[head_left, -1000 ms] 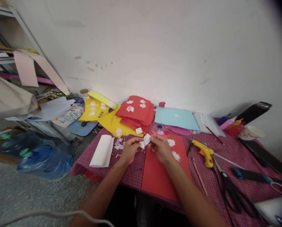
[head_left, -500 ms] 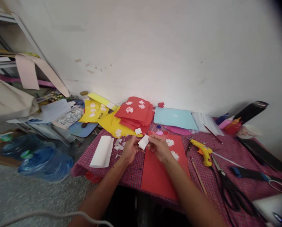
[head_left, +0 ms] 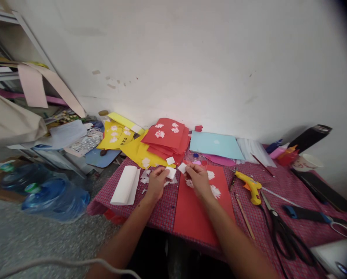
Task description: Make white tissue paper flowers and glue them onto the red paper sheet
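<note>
In the head view, our left hand (head_left: 157, 183) is pinched on a white paper piece (head_left: 170, 173), thumb against fingers. Our right hand (head_left: 198, 177) is clamped on a small white paper square (head_left: 182, 167), held by its corner. The 2 hands are apart, with a narrow gap between the papers, above the checked tabletop (head_left: 164, 211). We cannot tell how many layers the left hand holds.

Beneath the right hand lies a red card (head_left: 196, 221) bearing at least 3 white paper flowers (head_left: 215, 192). We judge these the easiest things to spoil: if the right hand or its wrist drops, it could flatten the petals or shift them.

The paper looks thin, so a hard pinch or uneven pull could crease or tear it, and a loose fingertip grip could let the square fall among the white scraps (head_left: 145, 177) beside the left hand, where we might lose track of it. Another loose square (head_left: 170, 160) lies just beyond the hands and could be knocked by a forward reach.

To the right, the yellow glue gun (head_left: 252, 188) lies near the card with its cord close to the black-handled scissors (head_left: 286, 236). A forearm catching that cord could drag the gun onto the flowers; whether it is hot, we cannot tell.
</note>
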Available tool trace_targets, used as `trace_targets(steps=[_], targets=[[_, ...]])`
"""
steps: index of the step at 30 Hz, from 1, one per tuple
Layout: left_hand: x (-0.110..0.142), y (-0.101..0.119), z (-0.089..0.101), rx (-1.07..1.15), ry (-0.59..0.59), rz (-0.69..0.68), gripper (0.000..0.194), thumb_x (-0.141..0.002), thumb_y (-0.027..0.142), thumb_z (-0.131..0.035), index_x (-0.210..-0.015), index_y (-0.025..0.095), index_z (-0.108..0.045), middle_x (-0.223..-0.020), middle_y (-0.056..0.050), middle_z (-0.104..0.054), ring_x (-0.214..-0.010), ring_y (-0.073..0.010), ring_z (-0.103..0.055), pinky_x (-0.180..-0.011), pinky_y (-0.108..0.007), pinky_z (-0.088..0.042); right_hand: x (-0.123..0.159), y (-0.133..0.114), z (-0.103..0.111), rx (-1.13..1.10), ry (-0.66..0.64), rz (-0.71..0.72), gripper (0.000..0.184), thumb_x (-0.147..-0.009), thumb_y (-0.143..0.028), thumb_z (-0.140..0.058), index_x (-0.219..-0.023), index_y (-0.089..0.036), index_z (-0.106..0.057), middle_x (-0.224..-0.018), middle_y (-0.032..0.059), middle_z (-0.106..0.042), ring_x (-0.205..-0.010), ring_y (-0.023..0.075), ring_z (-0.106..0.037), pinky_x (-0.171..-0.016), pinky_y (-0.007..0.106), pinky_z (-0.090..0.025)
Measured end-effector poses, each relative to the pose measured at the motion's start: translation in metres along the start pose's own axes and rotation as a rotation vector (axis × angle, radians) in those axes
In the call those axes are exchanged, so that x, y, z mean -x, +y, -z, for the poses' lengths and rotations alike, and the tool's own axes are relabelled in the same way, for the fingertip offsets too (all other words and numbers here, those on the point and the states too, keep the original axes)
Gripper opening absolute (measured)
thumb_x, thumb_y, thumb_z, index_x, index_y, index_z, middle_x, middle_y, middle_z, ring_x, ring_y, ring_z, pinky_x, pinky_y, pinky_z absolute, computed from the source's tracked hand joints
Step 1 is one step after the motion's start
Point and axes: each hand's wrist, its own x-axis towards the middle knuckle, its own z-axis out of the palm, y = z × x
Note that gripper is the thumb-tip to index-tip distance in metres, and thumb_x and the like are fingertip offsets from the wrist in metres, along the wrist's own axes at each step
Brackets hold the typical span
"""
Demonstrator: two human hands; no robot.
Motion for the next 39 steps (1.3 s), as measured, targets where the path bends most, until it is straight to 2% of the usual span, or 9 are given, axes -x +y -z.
trace_targets(steps=[3,7,10,15,17,22,28,33,39], targets=[[-0.005,0.007,0.001,0.114,0.177,-0.126,0.021,-0.071,0.031,-0.074,-0.070,0.014,-0.061,-0.067,0.002,-0.059,-0.060,-0.0101,-0.056,-0.057,-0.024,-0.050,0.003,0.003,-0.003,0.395,-0.023,0.348,0.017,-0.089,-0.029,-0.054,-0.079,-0.021,-0.065,-0.077,0.0040,-0.067,-0.071,0.0186,-0.060,-0.066,0.031,-0.047],[-0.007,0.010,0.002,0.146,0.249,-0.181,0.023,-0.071,0.032,-0.074,-0.068,0.014,-0.059,-0.065,0.002,-0.058,-0.059,-0.0102,-0.056,-0.057,-0.025,-0.051,0.010,0.008,-0.007,0.752,-0.316,0.621,0.017,-0.088,-0.018,-0.053,-0.092,-0.021,-0.070,-0.092,0.0084,-0.070,-0.089,0.0225,-0.062,-0.082,0.036,-0.048],[-0.007,0.007,0.002,0.089,0.228,-0.177,0.022,-0.072,0.032,-0.073,-0.069,0.014,-0.060,-0.066,0.002,-0.058,-0.057,-0.0093,-0.055,-0.056,-0.023,-0.049,0.008,0.010,-0.006,0.815,-0.396,0.632,0.022,-0.084,-0.014,-0.056,-0.100,-0.022,-0.069,-0.096,0.0079,-0.071,-0.090,0.0225,-0.063,-0.083,0.037,-0.049],[-0.004,-0.001,0.003,-0.021,0.148,-0.141,0.021,-0.075,0.035,-0.070,-0.073,0.014,-0.063,-0.069,0.001,-0.059,-0.060,-0.0098,-0.055,-0.058,-0.023,-0.049,0.004,0.005,0.001,0.701,-0.111,0.616,0.018,-0.086,-0.014,-0.053,-0.096,-0.022,-0.065,-0.092,0.0067,-0.070,-0.087,0.0224,-0.062,-0.080,0.037,-0.048],[-0.001,-0.002,0.003,-0.123,0.082,-0.122,0.022,-0.077,0.036,-0.068,-0.073,0.014,-0.065,-0.068,0.000,-0.060,-0.060,-0.0104,-0.055,-0.059,-0.024,-0.048,0.007,0.000,-0.001,0.642,-0.073,0.632,0.015,-0.087,-0.015,-0.054,-0.095,-0.022,-0.064,-0.088,0.0057,-0.067,-0.084,0.0214,-0.061,-0.078,0.036,-0.048],[0.006,0.000,0.002,-0.374,-0.090,-0.125,0.022,-0.081,0.036,-0.064,-0.076,0.015,-0.068,-0.069,0.000,-0.063,-0.064,-0.0122,-0.056,-0.063,-0.024,-0.045,0.019,-0.006,-0.010,0.595,-0.144,0.679,0.009,-0.088,-0.018,-0.055,-0.092,-0.022,-0.062,-0.087,0.0062,-0.063,-0.086,0.0211,-0.059,-0.078,0.035,-0.048],[0.008,0.003,0.000,-0.500,-0.172,-0.166,0.025,-0.086,0.037,-0.059,-0.079,0.014,-0.069,-0.073,-0.001,-0.063,-0.068,-0.0125,-0.053,-0.064,-0.023,-0.041,0.016,-0.002,-0.010,0.606,-0.165,0.648,0.006,-0.085,-0.019,-0.057,-0.089,-0.021,-0.062,-0.086,0.0061,-0.062,-0.083,0.0209,-0.058,-0.075,0.033,-0.047],[0.008,0.002,-0.001,-0.459,-0.178,-0.129,0.029,-0.086,0.041,-0.059,-0.076,0.014,-0.067,-0.072,-0.001,-0.062,-0.068,-0.0122,-0.053,-0.063,-0.022,-0.042,0.016,-0.002,-0.009,0.622,-0.166,0.588,0.005,-0.085,-0.019,-0.057,-0.085,-0.022,-0.061,-0.083,0.0050,-0.063,-0.081,0.0199,-0.058,-0.074,0.032,-0.046],[0.006,-0.007,-0.002,-0.138,-0.118,-0.007,0.036,-0.084,0.048,-0.059,-0.070,0.015,-0.061,-0.066,0.000,-0.057,-0.059,-0.0116,-0.051,-0.056,-0.023,-0.044,0.016,-0.002,-0.011,0.592,-0.141,0.520,0.007,-0.086,-0.021,-0.057,-0.081,-0.021,-0.062,-0.078,0.0028,-0.063,-0.075,0.0182,-0.057,-0.070,0.030,-0.044]])
